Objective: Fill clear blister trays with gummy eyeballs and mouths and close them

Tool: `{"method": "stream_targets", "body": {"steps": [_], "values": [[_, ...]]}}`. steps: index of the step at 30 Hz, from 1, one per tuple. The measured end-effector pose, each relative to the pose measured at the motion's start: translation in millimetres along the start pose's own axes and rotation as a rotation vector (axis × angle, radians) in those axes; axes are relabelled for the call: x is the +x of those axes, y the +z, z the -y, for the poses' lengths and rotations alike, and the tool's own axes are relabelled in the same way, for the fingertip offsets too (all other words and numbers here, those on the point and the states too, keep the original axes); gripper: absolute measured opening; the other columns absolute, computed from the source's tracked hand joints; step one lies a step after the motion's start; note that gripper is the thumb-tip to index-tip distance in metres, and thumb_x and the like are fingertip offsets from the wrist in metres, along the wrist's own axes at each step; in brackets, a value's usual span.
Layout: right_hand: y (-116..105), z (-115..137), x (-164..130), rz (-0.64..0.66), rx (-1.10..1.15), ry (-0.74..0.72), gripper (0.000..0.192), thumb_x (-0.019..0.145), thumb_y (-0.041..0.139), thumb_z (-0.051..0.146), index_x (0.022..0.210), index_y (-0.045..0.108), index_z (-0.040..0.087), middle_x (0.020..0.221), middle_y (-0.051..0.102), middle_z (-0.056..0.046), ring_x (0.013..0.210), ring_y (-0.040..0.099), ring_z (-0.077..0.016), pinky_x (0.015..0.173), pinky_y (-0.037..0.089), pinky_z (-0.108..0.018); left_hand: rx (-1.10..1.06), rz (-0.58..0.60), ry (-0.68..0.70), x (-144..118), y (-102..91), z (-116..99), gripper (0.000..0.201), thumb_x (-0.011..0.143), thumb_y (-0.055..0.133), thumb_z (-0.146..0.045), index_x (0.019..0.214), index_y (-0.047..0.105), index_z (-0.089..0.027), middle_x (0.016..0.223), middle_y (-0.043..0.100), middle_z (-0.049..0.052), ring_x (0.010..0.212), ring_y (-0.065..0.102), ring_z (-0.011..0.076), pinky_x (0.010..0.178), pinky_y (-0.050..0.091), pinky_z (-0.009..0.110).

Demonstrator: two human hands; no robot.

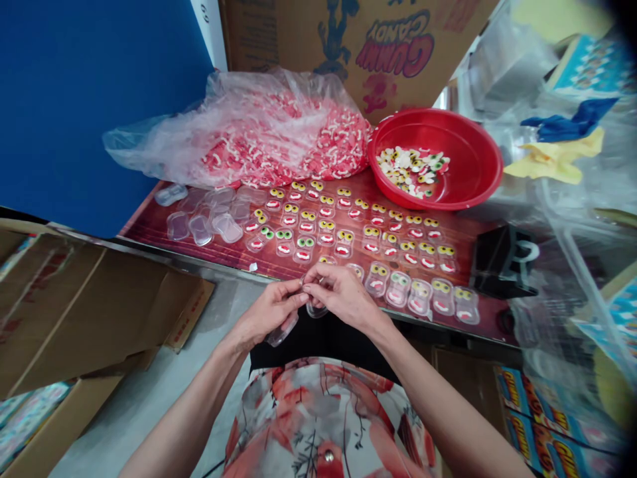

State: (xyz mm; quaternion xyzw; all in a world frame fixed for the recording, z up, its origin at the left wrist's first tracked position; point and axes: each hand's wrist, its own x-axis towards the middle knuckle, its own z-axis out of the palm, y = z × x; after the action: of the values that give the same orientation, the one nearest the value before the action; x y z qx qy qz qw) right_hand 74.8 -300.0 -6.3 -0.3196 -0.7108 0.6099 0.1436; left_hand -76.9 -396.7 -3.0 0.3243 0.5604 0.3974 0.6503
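Clear shells [298, 318] pinched in your left hand [269, 312] and right hand [338, 292], dozens of filled trays [378, 255] line the table [149, 229] (a few empties [209, 216] left; gummies remain in the bowl [478, 179]).

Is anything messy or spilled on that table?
Nothing looks spilled. The filled candy cases sit in loose rows, the empty cases lie jumbled at the left, and the loose candies stay inside the red bowl.
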Motion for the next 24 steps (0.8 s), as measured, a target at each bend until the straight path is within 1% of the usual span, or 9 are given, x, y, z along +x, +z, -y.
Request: {"method": "stream_targets", "body": {"steps": [2, 6, 10, 13, 18, 21, 24], "values": [[1, 3, -1, -0.011, -0.092, -0.032, 0.005, 0.085, 0.058, 0.019, 0.083, 0.063, 0.018, 0.066, 0.061, 0.003, 0.059, 0.057, -0.0091, 0.059, 0.043, -0.020, -0.001, 0.002, -0.008, 0, -0.4, 2, 0.044, 0.080, 0.068, -0.051, 0.101, 0.068, -0.012, 0.052, 0.044, -0.008, 0.037, 0.032, 0.0029, 0.036, 0.023, 0.015], [3, 9, -2, -0.042, -0.214, -0.058, 0.009, 0.081, 0.058, 0.011, 0.078, 0.063, 0.017, 0.066, 0.060, 0.003, 0.060, 0.053, -0.0082, 0.061, 0.039, -0.020, 0.004, 0.009, -0.015, 2, -2.3, 7, 0.046, 0.080, 0.068, -0.052, 0.102, 0.068, -0.012, 0.054, 0.047, -0.007, 0.036, 0.032, 0.0023, 0.037, 0.023, 0.015], [4, 12, -2, -0.055, -0.229, -0.066, 0.011, 0.079, 0.057, 0.007, 0.075, 0.062, 0.016, 0.066, 0.060, 0.003, 0.061, 0.052, -0.0086, 0.061, 0.037, -0.020, -0.003, 0.003, -0.019, 3, -2.2, 11, 0.047, 0.081, 0.067, -0.052, 0.103, 0.068, -0.011, 0.048, 0.044, -0.008, 0.035, 0.029, 0.0027, 0.037, 0.021, 0.016], [4, 12, -2, -0.053, -0.249, -0.067, 0.012, 0.079, 0.056, 0.006, 0.075, 0.062, 0.016, 0.066, 0.059, 0.003, 0.060, 0.051, -0.0087, 0.061, 0.036, -0.021, -0.012, -0.018, -0.024, 1, 0.7, 9, 0.047, 0.080, 0.067, -0.053, 0.100, 0.069, -0.011, 0.046, 0.043, -0.008, 0.034, 0.030, 0.0027, 0.037, 0.019, 0.015], [4, 10, -3, -0.047, -0.265, -0.060, 0.013, 0.079, 0.055, 0.006, 0.075, 0.062, 0.016, 0.064, 0.057, 0.004, 0.060, 0.050, -0.0090, 0.062, 0.036, -0.021, -0.020, -0.034, -0.021, -1, 5.2, 4, 0.048, 0.076, 0.071, -0.054, 0.097, 0.069, -0.011, 0.065, 0.058, -0.003, 0.035, 0.033, -0.0001, 0.036, 0.021, 0.016], [6, 9, -3, -0.055, -0.279, -0.054, 0.013, 0.080, 0.055, 0.007, 0.076, 0.062, 0.017, 0.065, 0.058, 0.003, 0.061, 0.050, -0.0098, 0.063, 0.036, -0.022, 0.006, -0.077, -0.007, -1, 7.0, 5, 0.046, 0.076, 0.070, -0.053, 0.094, 0.068, -0.011, 0.067, 0.059, -0.002, 0.034, 0.034, 0.0000, 0.036, 0.022, 0.016], [6, 9, -2, -0.057, -0.310, -0.069, 0.013, 0.081, 0.055, 0.007, 0.076, 0.061, 0.018, 0.067, 0.059, 0.003, 0.063, 0.052, -0.0110, 0.064, 0.037, -0.022, 0.007, -0.117, 0.010, 0, 9.4, 9, 0.041, 0.078, 0.068, -0.049, 0.097, 0.068, -0.012, 0.064, 0.055, -0.005, 0.033, 0.034, 0.0007, 0.035, 0.024, 0.016]]}}
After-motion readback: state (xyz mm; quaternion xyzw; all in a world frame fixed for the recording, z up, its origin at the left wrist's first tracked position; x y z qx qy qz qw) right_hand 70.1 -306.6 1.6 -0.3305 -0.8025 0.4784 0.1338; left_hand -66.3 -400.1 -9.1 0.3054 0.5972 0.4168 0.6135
